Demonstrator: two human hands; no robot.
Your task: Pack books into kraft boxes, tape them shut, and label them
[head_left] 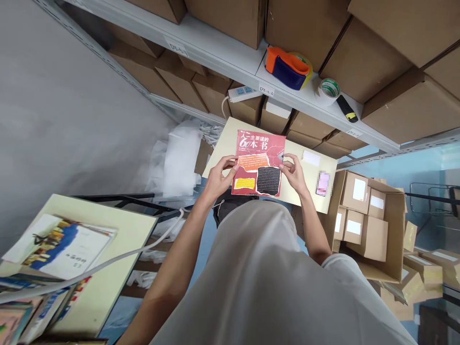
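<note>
Between the left hand and the right hand, the red book is held by its side edges, each edge pinched by thumb and lightly curled fingers.

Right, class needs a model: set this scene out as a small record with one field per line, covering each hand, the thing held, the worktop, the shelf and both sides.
Left hand: on the left edge of the red book
Right hand: on the book's right edge
Book: front cover facing the camera
Worktop: cream table, white slip
Shelf: orange-and-blue tape dispenser, tape roll
Left side: second table with books
Right side: open carton holding smaller boxes
</note>
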